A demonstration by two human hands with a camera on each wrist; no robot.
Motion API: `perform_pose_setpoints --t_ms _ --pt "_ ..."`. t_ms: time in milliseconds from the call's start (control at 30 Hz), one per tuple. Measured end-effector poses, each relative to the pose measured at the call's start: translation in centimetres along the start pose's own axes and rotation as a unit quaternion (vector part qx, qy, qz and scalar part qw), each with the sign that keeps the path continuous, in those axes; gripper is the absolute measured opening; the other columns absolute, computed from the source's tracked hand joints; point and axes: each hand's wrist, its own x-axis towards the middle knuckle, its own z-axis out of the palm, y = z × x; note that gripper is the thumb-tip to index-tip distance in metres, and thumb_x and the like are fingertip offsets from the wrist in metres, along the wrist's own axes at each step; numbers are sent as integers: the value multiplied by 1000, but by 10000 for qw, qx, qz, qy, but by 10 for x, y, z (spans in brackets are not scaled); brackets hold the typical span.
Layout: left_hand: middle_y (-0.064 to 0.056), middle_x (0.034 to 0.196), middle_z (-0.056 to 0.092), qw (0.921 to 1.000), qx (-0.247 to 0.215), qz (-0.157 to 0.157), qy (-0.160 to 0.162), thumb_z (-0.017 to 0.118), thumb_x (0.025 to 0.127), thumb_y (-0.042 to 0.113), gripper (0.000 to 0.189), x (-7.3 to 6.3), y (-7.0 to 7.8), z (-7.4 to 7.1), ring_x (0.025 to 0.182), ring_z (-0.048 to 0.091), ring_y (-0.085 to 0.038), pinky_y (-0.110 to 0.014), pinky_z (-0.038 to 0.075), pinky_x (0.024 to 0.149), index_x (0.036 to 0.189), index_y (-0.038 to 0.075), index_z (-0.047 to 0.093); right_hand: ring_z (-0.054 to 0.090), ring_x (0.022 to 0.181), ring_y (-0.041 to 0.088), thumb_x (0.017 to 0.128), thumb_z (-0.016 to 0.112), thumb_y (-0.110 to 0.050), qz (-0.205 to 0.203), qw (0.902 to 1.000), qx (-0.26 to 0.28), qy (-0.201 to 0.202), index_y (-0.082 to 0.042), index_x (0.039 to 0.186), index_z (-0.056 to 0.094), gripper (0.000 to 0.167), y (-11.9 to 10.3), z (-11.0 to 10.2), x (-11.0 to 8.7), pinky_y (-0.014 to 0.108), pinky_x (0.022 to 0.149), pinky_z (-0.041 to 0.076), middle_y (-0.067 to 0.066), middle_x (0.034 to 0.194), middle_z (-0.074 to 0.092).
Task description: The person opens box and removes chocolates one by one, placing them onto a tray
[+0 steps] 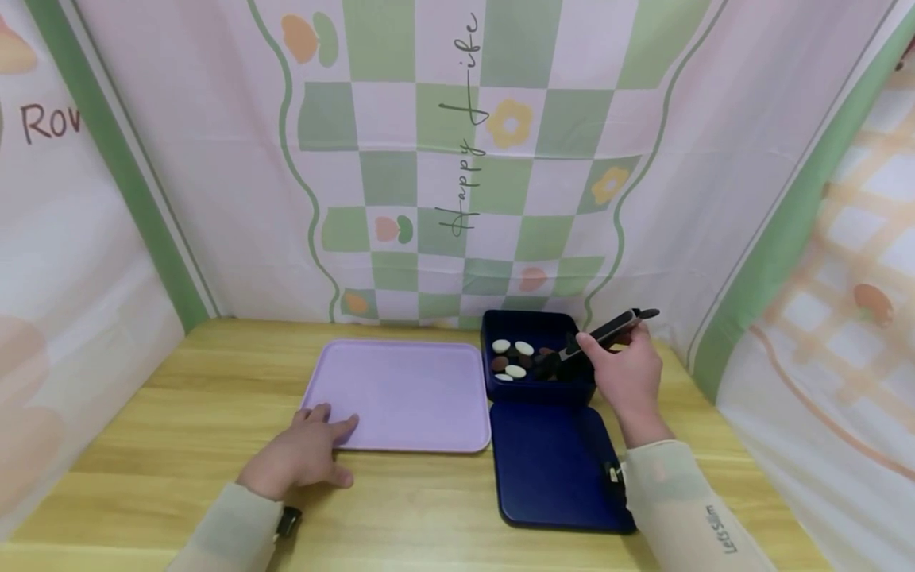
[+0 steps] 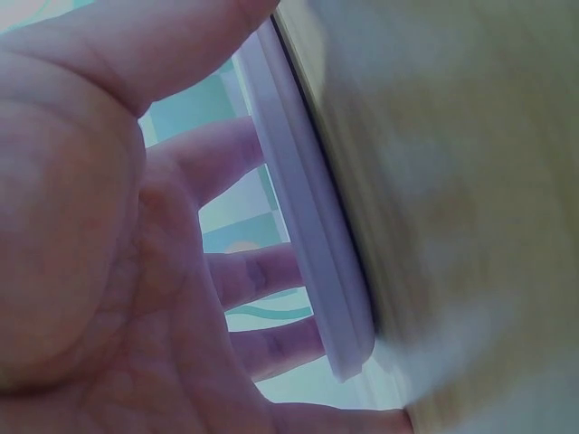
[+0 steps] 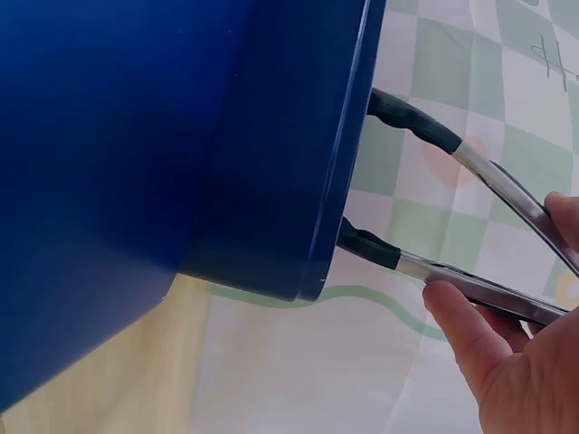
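Observation:
My right hand [image 1: 632, 377] grips a pair of black-and-silver tongs [image 1: 604, 332], whose dark tips reach down inside a navy blue box [image 1: 539, 391]. In the right wrist view the two arms of the tongs [image 3: 507, 185] stand apart, and the box wall hides their ends. Several white, brown and black oval pieces [image 1: 515, 371] lie in the box. Whether the tips touch a piece cannot be made out. My left hand [image 1: 303, 453] rests with spread fingers over the front left corner of a lilac tray [image 1: 407, 397]; the left wrist view shows the fingers beyond the tray's rim [image 2: 312, 217].
A navy lid [image 1: 554, 469] lies flat in front of the box, right beside the tray's front right corner. All stand on a wood-grain table [image 1: 407, 516]. Behind the table hangs a checked green-and-white curtain [image 1: 457, 183], with more fabric at both sides.

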Motion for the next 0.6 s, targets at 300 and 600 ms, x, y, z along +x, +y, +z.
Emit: perform_pose_setpoints --t_ms 300,600 --pt "-35 153 25 10000 -52 -39 -55 88 71 42 91 0 1 -2 136 18 -61 -77 28 99 148 14 49 57 104 38 83 73 -58 -70 10000 -10 -9 -8 122 52 67 0 0 2 50 88 45 16 115 62" --pt "-36 153 24 9999 -73 -67 -42 88 70 41 91 -1 2 -1 136 18 -62 -77 28 99 148 14 49 68 84 24 82 82 -40 851 9869 1340 279 -15 115 52 51 22 -8 19 29 69 59 8 104 61"
